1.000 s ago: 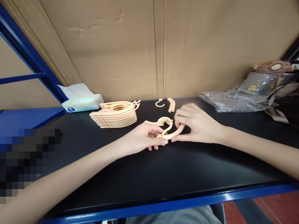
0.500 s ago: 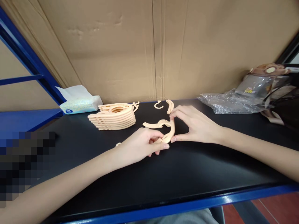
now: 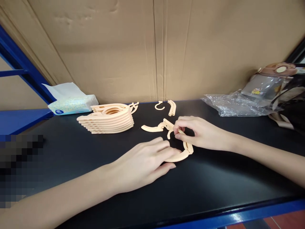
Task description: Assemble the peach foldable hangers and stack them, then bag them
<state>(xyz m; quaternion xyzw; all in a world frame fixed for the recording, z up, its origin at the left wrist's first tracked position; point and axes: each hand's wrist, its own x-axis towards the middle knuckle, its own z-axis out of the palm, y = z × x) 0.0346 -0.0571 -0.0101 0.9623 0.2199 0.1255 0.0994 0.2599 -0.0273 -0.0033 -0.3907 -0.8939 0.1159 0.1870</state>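
Observation:
A cream plastic folding-hanger piece (image 3: 179, 157), bent at a joint on its right, lies low over the black table. My left hand (image 3: 147, 160) holds its left part, fingers over the top and thumb along the near side. My right hand (image 3: 195, 130) is closed in a pinch above the joint, on a slim cream part (image 3: 181, 131) mostly hidden by the fingers. Just behind, another hanger piece (image 3: 152, 128) with a curved arm lies on the table, its right end close to my right fingertips.
To the left stands a stack of folded cream hangers (image 3: 107, 122), with a tissue pack (image 3: 73, 103) behind it. A loose hook (image 3: 159, 106) and some hanger arms (image 3: 171, 108) lie near the cardboard wall (image 3: 114, 57). Clear plastic wrap (image 3: 228, 105) and a bottle (image 3: 264, 86) are at right.
The held hanger piece has shifted right and nearer, apart from the piece behind it. My left hand has come nearer and now lies over it; my right fingers have closed into a pinch.

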